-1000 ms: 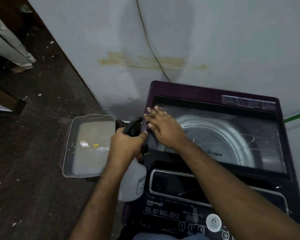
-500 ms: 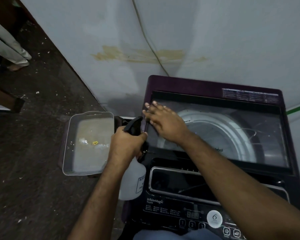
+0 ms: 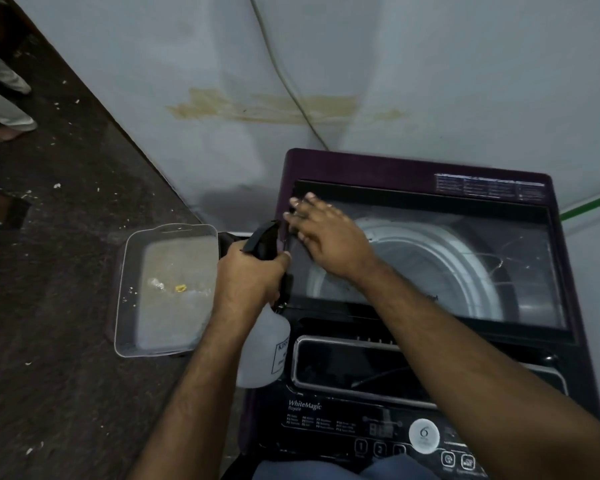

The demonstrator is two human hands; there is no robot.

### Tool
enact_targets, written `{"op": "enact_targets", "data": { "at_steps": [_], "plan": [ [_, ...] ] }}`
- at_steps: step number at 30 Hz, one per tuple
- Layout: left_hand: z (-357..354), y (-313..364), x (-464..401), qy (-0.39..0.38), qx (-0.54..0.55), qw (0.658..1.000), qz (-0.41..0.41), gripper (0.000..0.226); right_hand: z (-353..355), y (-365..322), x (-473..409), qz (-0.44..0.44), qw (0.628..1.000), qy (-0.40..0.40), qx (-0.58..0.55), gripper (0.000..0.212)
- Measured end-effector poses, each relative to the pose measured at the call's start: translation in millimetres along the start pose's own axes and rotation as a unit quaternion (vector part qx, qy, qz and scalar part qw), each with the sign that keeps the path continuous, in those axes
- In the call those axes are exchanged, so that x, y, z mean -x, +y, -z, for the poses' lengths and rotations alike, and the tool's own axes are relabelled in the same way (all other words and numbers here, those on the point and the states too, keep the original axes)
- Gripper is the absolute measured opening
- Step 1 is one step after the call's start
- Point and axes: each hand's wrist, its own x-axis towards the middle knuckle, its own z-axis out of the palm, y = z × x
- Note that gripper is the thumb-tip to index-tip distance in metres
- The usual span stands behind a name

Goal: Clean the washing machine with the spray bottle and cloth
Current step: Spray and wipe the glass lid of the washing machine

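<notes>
wall (image 3: 430, 64): pale, stained | floor (image 3: 49, 306): dark, speckled | light: dim

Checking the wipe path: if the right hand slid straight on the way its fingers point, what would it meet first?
The right hand points at the lid's far-left corner; it would likely meet the washer's purple rim first, then the wall beyond. Depth is unclear.

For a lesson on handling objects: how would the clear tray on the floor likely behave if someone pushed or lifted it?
The tray looks like thin clear plastic, so it is probably light and may flex when lifted. It seems to hold cloudy liquid with bits in it, so a push could slosh or spill it. Its wide, flat base on the floor suggests it would slide rather than tip.
</notes>
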Motion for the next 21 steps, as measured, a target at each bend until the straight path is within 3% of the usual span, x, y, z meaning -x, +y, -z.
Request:
{"op": "enact_targets", "data": {
  "at_steps": [5, 7, 9, 13, 15, 19, 21],
  "plan": [
    [-8, 5, 8, -0.024, 0.005, 1.000, -0.010, 0.020, 18, 16, -16, -0.171, 0.983, 0.061, 0.023, 0.043],
    [-13, 4, 12, -0.024, -0.002, 1.000, -0.020, 0.015, 12, -3, -25, -0.152, 0.987, 0.051, 0.029, 0.048],
    [-17, 1, 14, -0.032, -0.006, 0.999, -0.017, 0.013, 1, -21, -22, -0.080, 0.996, 0.016, 0.033, 0.058],
    [-24, 2, 19, -0.039, -0.008, 0.999, -0.020, 0.015, -3, -11, 22, 0.006, 1.000, -0.013, 0.016, 0.050],
    [-26, 5, 21, -0.042, -0.009, 0.999, -0.018, 0.017, 7, 7, 35, -0.017, 1.000, 0.004, -0.001, 0.056],
    [-30, 7, 25, -0.055, 0.002, 0.998, -0.017, 0.016, 20, 33, 9, -0.161, 0.985, 0.061, -0.026, 0.064],
    [-33, 5, 28, -0.057, 0.010, 0.998, -0.025, 0.015, 17, 24, -11, -0.158, 0.985, 0.066, -0.013, 0.059]
  ]
}}
